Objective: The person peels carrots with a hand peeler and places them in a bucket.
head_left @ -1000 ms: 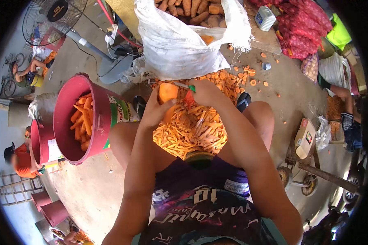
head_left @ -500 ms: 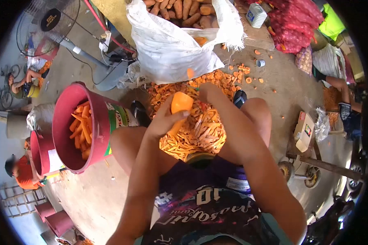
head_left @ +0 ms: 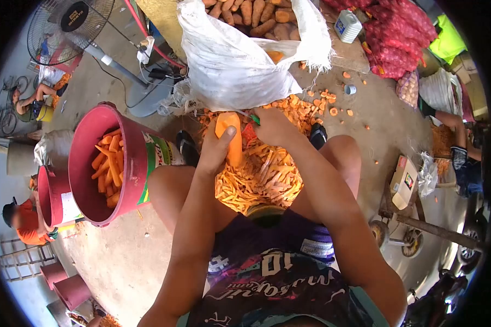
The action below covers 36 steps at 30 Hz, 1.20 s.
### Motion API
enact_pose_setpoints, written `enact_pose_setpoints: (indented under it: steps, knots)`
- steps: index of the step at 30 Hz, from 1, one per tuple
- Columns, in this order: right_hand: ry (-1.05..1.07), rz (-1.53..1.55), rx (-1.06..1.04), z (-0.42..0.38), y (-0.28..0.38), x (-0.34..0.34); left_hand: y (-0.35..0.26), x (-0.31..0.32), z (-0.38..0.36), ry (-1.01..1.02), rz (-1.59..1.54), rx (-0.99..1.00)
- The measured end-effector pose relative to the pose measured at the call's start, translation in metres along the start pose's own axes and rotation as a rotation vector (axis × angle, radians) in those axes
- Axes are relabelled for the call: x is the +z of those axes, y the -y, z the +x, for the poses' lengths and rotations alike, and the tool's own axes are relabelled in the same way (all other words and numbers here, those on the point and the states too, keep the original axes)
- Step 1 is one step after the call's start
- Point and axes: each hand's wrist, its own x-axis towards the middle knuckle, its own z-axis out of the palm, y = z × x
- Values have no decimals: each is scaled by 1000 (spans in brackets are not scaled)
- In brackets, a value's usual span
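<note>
A peeled orange carrot [head_left: 234, 143] is gripped in my left hand [head_left: 215, 150], its thick cut end pointing up and away from me. My right hand [head_left: 267, 122] is closed on a small green-handled tool [head_left: 255, 119], just right of the carrot's top; the rest of the tool is hard to make out. Below both hands, between my knees, lies a heap of carrot peelings [head_left: 262, 177]. Round carrot slices [head_left: 297, 106] are scattered beyond them on the floor. Peeled carrots [head_left: 110, 163] lie inside the pink tub [head_left: 82, 191] at my left.
Ahead stands a white sack [head_left: 229, 65] of unpeeled carrots. A standing fan [head_left: 73, 22] is at the upper left, red net bags [head_left: 401, 35] at the upper right. A wheeled cart [head_left: 398, 218] is at the right. Other people sit at both sides, one in orange [head_left: 33, 223].
The carrot in my left hand now stands more upright, its top moved up and left. My right hand has shifted slightly left, and the green handle shows more. The view has shifted slightly.
</note>
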Motion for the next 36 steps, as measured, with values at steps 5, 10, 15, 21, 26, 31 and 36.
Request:
enact_pose_setpoints:
  steps: [5,10,15,21,26,31,36]
  knots:
    - [-12,12,-91,-7,4,12,14,-8,7,-71,183,98]
    - [-57,-8,-70,-10,11,17,18,3,4,-68,266,116]
    - [207,-252,252,24,-55,13,4,-4,-5,112,227,153]
    - [98,-264,125,-5,-23,-14,-36,-43,-20,-148,469,334]
    - [63,-186,126,-45,-35,-56,-159,-101,-61,-490,1167,519]
    - [36,-191,147,-35,-63,-86,-234,-176,-70,-862,1428,587]
    - [223,-193,62,-15,-51,-76,-202,-6,50,-182,1357,664]
